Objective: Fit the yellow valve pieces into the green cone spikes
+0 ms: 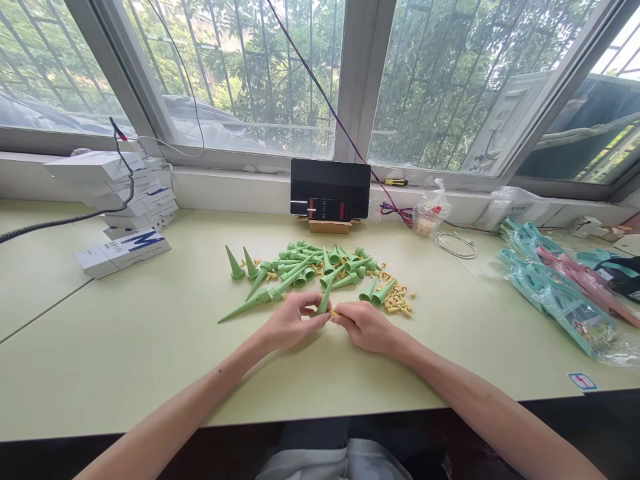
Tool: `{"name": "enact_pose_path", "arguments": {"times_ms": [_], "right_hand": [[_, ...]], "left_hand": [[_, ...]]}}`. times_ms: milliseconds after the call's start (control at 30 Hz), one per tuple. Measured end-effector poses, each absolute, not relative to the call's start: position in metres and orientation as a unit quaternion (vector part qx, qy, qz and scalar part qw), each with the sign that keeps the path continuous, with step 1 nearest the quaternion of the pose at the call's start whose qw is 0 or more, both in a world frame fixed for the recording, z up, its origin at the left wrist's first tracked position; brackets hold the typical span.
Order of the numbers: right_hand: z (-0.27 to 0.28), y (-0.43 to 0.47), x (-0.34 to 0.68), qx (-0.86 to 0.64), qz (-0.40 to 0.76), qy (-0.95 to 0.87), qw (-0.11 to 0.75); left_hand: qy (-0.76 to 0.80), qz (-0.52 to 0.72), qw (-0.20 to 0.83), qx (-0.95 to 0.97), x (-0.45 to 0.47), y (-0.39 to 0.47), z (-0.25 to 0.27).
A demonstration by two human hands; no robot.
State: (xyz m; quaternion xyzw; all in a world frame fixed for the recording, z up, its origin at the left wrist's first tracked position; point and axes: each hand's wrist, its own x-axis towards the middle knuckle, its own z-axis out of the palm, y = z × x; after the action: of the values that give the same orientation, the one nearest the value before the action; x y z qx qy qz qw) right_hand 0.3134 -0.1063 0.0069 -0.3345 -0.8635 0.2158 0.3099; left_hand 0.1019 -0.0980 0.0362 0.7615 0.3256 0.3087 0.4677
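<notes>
My left hand [293, 322] is closed around a green plastic cone-shaped spike [325, 298], its tip pointing up. My right hand [367, 325] pinches a small yellow peg [334, 312] against the side of the spike; the fingers cover most of the peg. Just beyond both hands lies a heap of similar green spikes [300, 257]. Some of them stand upright on their wide ends, and a long one [245, 309] points toward the left. A pile of small yellow pegs [399, 300] is to the right of the heap.
Behind the heap, a phone [329, 209] leans against a dark screen [330, 179]. White boxes [125, 252] are stacked at the left. Bagged teal and pink plastic items [555, 293] lie at the right. A coiled white cable [456, 245] and a plastic bag [427, 215] sit near the windowsill.
</notes>
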Motion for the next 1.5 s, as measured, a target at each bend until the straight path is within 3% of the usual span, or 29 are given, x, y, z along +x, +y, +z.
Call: {"name": "enact_pose_path", "arguments": {"times_ms": [1500], "right_hand": [[0.0106, -0.1076, 0.3147, -0.332, 0.254, -0.858, 0.299]], "left_hand": [[0.318, 0.307, 0.412, 0.797, 0.1010, -0.0989, 0.0355]]}}
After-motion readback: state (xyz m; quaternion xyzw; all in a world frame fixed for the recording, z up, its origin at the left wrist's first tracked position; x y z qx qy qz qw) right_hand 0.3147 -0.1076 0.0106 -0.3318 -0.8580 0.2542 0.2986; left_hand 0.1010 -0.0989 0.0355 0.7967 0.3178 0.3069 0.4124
